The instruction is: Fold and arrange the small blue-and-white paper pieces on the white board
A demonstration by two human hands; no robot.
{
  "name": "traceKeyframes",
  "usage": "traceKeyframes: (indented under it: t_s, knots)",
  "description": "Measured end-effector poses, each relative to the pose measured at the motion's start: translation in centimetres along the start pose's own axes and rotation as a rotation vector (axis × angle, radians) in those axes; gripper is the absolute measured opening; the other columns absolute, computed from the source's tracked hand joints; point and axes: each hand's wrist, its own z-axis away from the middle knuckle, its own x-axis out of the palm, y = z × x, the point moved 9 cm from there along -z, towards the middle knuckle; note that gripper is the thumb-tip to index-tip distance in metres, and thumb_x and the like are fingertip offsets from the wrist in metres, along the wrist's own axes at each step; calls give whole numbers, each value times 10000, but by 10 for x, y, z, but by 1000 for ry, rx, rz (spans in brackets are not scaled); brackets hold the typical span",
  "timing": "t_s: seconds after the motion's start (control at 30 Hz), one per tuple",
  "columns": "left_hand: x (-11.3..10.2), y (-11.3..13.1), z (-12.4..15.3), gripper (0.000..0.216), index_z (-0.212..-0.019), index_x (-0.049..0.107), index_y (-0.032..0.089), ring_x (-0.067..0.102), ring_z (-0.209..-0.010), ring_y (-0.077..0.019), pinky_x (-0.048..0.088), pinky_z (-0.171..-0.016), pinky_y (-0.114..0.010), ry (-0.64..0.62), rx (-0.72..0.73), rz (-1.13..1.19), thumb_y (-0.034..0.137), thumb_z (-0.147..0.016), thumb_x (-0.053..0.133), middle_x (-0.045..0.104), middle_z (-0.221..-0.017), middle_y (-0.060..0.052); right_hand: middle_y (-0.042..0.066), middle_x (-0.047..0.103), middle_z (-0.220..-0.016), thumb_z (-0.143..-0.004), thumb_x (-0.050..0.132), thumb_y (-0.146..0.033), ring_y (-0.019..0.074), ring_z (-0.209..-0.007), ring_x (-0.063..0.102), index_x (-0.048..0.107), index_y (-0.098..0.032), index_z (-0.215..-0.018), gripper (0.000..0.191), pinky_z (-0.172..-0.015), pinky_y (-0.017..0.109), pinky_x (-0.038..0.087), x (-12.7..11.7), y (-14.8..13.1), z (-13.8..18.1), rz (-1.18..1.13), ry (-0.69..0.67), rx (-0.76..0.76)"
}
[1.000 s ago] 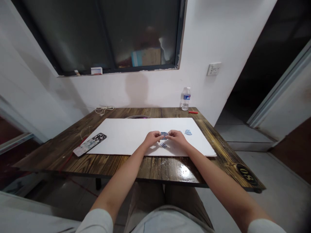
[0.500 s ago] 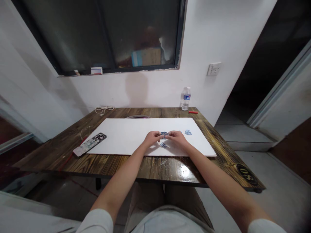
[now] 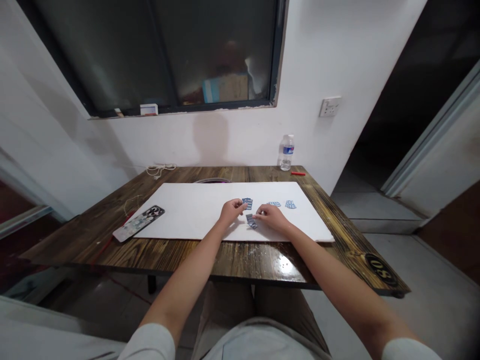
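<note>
My left hand [image 3: 230, 212] is closed in a pinch on a small fan of blue-and-grey cards [image 3: 248, 203], held up over the white board [image 3: 195, 205]. Thumb and fingers of my right hand [image 3: 273, 217] pinch the edge of one small dark card [image 3: 249, 218]. This card is just above other small cards [image 3: 253, 226] lying on the board, partly covering them. Beyond my right hand lies a blue-and-white card group [image 3: 275, 204], and further right a second spread-out group [image 3: 290, 204]. Print on the cards is too small to read.
The board lies on a dark wooden table [image 3: 168, 255]. A patterned phone [image 3: 139, 223] overlaps its left edge. At the back are a white cable [image 3: 161, 170], a water bottle [image 3: 287, 152] and a red pen-like stick [image 3: 298, 174]. A round 08 plaque [image 3: 381, 269] marks the right corner.
My hands have moved apart from the cards held between them. The left keeps the fan, slightly up and left; the right has drawn one card down over the lying ones.
</note>
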Motion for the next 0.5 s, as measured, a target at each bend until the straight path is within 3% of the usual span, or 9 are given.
traceKeyframes:
  t_s: [0.13,0.3,0.5]
  knots:
    - [3,0,1,346,-662,560,182,512,-531,-127,365,-545,-246,-22,5,5,511,-684,668,536,-536,28,24,628,-670,-744,686,-490,170,-665,529,593,-205,-607,330,-668,297,387,-4,-4,0,62,50,-36]
    - [13,4,4,411,-667,569,175,527,-543,-127,368,-545,-239,-127,33,0,571,-680,678,541,-552,27,4,623,-700,-760,652,-528,157,-648,513,627,-209,-722,322,-613,276,381,-9,5,-1,-39,92,15]
    - [24,8,8,454,-662,587,169,531,-548,-127,371,-557,-238,-221,39,18,605,-650,711,559,-561,21,-8,572,-644,-716,655,-600,159,-643,514,611,-203,-676,401,-615,278,387,-10,9,-4,-128,95,14]
